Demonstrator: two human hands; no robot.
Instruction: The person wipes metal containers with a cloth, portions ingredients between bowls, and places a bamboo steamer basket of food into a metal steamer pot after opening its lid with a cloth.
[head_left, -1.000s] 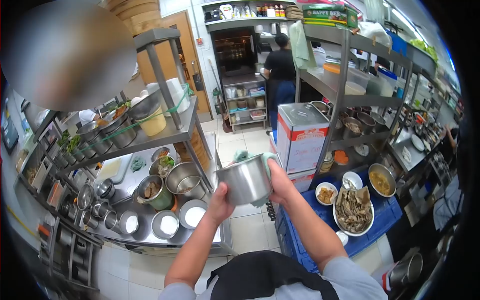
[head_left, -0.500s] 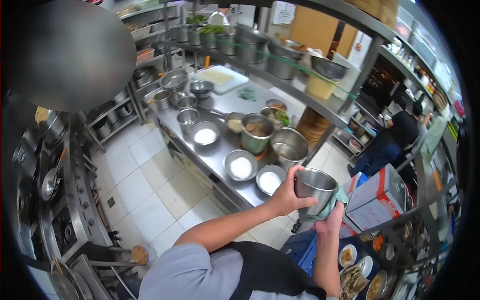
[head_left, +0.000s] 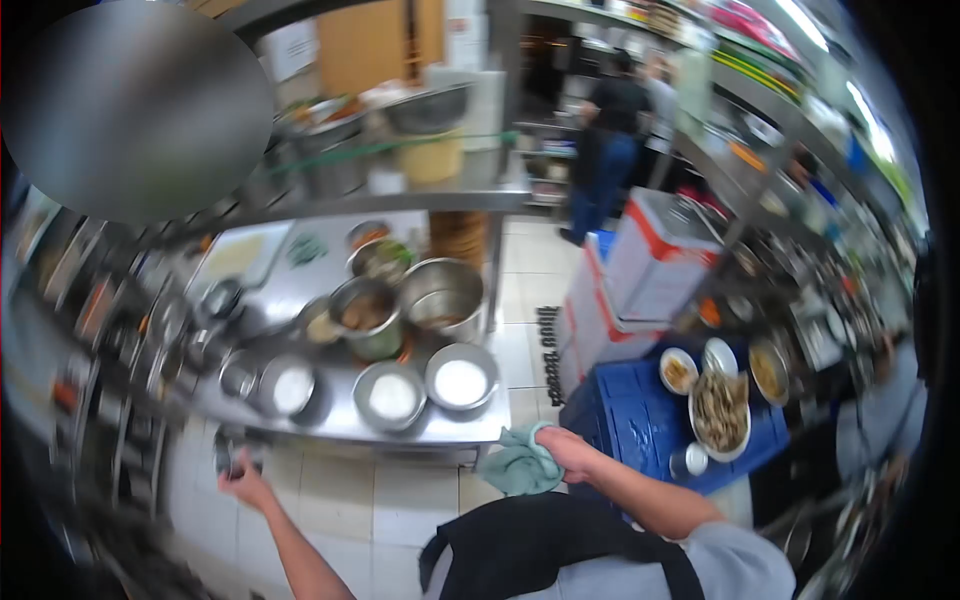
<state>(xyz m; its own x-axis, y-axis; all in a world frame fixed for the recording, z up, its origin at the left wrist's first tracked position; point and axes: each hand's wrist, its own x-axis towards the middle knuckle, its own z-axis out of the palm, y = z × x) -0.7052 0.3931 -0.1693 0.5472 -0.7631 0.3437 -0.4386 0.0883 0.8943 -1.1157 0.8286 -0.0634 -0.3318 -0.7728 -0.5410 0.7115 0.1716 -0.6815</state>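
Wearer's black apron (head_left: 530, 545) at 6 o'clock (clock centred on the view, 12 pointing away). Right hand (head_left: 563, 452) at 5 o'clock, fingers bunched round a green cloth (head_left: 522, 468) that hangs loosely to its left. Left hand (head_left: 243, 484) well out at 8 o'clock, thumb up, gripping a small steel pot (head_left: 236, 450) clear of the table edge, floor tiles visible below; blur hides exact finger placement. Hands well apart. Steel table (head_left: 336, 405) spans 7 to 10 o'clock. Along its near edge sit three metal bowls with white contents: right bowl (head_left: 493, 383) at 6, middle bowl (head_left: 361, 395) between 7 and 8 and touching or almost touching it, left bowl (head_left: 265, 388) past 8. Behind them, around 9, a large pot (head_left: 445, 280) and a smaller food pot (head_left: 370, 347), brown stuff inside. Blue crate (head_left: 632, 432) at 4 o'clock, carrying an oval dish (head_left: 728, 452) heaped with brownish strips, plus a small white cup (head_left: 688, 460) just beside it. White-and-red boxes (head_left: 655, 262) stacked between 2 and 3, just behind the crate. White cutting board (head_left: 238, 258) on the table's far side, between 9 and 10. Overhead shelf (head_left: 480, 203) crosses from 10 to 12, yellow tub (head_left: 432, 157) on it. Person in a dark top (head_left: 614, 110) at 1 o'clock, farthest out.
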